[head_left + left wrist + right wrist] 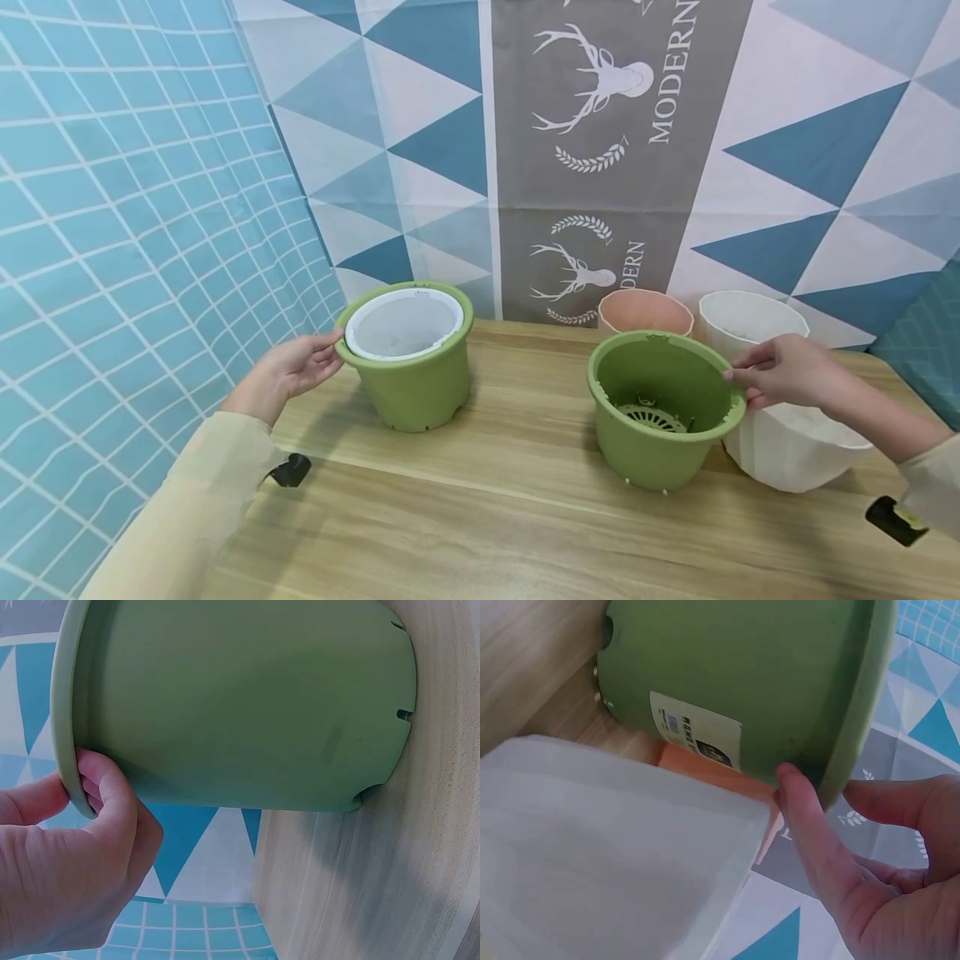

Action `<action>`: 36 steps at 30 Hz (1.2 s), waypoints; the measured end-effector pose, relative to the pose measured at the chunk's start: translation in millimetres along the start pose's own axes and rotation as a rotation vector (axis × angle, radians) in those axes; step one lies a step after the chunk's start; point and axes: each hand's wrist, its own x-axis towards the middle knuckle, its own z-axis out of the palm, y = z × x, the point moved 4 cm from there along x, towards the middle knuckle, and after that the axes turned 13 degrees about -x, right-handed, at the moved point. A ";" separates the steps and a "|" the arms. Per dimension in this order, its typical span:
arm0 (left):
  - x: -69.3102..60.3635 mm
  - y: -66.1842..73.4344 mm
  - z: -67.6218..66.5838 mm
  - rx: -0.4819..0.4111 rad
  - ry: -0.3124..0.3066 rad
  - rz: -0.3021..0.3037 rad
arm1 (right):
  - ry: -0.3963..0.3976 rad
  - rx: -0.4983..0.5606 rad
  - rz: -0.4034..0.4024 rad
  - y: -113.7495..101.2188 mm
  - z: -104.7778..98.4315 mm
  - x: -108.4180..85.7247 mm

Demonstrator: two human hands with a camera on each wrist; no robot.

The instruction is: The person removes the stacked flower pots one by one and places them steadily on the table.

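Note:
A green flower pot [408,400] stands on the table at the left, with a white inner pot [405,323] nested inside it. My left hand [296,371] pinches its rim from the left; in the left wrist view the thumb is outside the lip and the fingers curl under it. On the right is a second green flower pot [648,454], tilted slightly, with a slotted base showing inside. The right hand [787,373] pinches that pot's rim between thumb and fingers. A printed label [697,729] is on its side in the right wrist view. Whether its base touches the table I cannot tell.
Behind the right green pot stand a salmon-coloured pot [647,312] and a white pot [752,317]. Another white pot [795,454] is close by under my right hand. Tiny white bits [665,492] lie near the green pot's foot. Patterned cloth [442,167] hangs behind the wooden table [450,525].

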 end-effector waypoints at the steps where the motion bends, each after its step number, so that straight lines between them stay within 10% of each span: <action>1: -0.3 0.1 0.3 0.001 0.000 0.000 | 0.000 -0.003 -0.001 -0.7 -0.7 0.2; 36: -1.0 0.5 0.3 -0.003 0.009 -0.004 | -0.103 -0.321 -0.118 -40.9 -27.3 -0.3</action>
